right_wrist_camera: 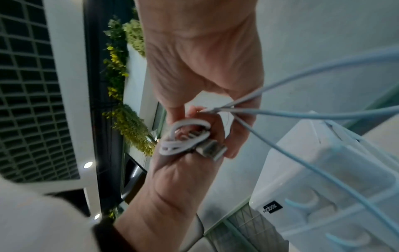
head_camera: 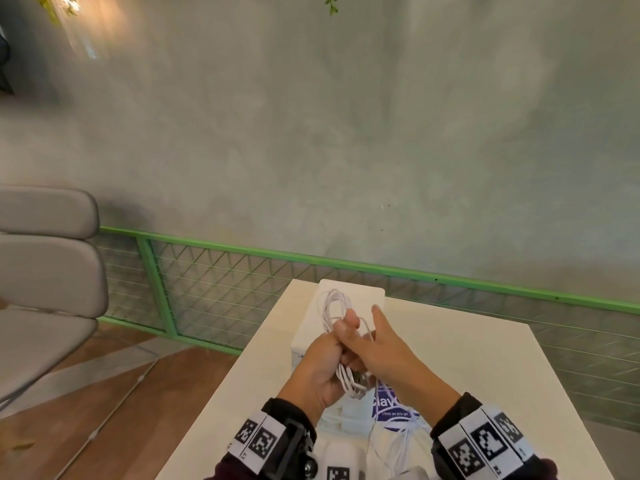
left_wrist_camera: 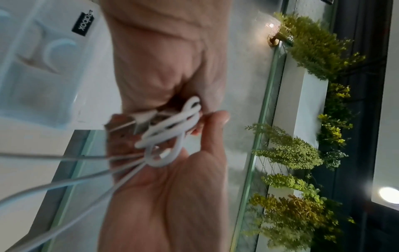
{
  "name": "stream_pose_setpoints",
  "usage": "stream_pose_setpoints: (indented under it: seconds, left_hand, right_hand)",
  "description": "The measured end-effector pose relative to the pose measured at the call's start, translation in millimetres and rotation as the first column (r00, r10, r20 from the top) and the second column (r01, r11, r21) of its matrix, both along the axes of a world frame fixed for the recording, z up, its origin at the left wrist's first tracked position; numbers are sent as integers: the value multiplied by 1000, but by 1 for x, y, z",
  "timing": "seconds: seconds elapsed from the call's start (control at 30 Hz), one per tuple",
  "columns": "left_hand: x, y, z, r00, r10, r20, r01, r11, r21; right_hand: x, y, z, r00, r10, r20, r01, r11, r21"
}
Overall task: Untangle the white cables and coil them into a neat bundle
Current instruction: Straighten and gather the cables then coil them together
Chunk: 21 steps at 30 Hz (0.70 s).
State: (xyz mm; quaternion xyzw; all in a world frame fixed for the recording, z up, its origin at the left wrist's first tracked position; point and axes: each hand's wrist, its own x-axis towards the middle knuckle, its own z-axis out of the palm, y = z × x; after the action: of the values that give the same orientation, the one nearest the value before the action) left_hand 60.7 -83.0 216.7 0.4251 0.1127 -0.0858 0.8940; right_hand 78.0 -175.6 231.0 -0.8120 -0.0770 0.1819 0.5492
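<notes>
My left hand (head_camera: 329,355) grips a coiled bundle of white cables (head_camera: 334,306) above the white table. The loops stick out above and below the fist. From the wrist views, the coil (right_wrist_camera: 185,136) lies across the left hand's (right_wrist_camera: 172,184) fingers with a metal USB plug (right_wrist_camera: 212,150) beside it. My right hand (head_camera: 379,344) is pressed against the left from the right, index finger pointing up. Its fingertips (right_wrist_camera: 202,109) pinch loose cable strands (right_wrist_camera: 302,113) where they leave the coil. More white cable (head_camera: 372,441) trails down towards my body.
A white box (head_camera: 367,296) and a clear plastic container (right_wrist_camera: 323,179) stand on the white table (head_camera: 485,358) under the hands. A purple-printed item (head_camera: 389,403) lies near me. A green mesh railing (head_camera: 242,271) runs behind the table. A grey chair (head_camera: 45,265) stands at the left.
</notes>
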Motion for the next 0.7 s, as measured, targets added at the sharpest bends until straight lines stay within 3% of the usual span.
stream_pose_setpoints:
  seconds: [0.07,0.17,0.33,0.5,0.6,0.7]
  left_hand:
    - [2,6,-1,1000,25,4,-25,999,34]
    - [6,13,-5,999,52,-14,-50,995,86]
    - [8,16,-2,995,74,65,-83,986,148]
    - [7,16,-1,987,23,162,-39,995,95]
    - [6,13,-1,985,16,174,-34,994,104]
    - [4,8,0,991,29,131,-50,985,166]
  right_hand:
    - [-4,-2,-2,984,142,-111,-136,989,55]
    - [-7,-8,-2,948,306,-88,-300,951,75]
    - [-4,-6,-9,973,230,-21,-229,973,27]
    - [0,-16,-4,981,107,-161,-73,976,204]
    - [5,-18,2,1000,-1,21,-3,986,167]
    - [7,-15,3,962,-30,271,23,999,30]
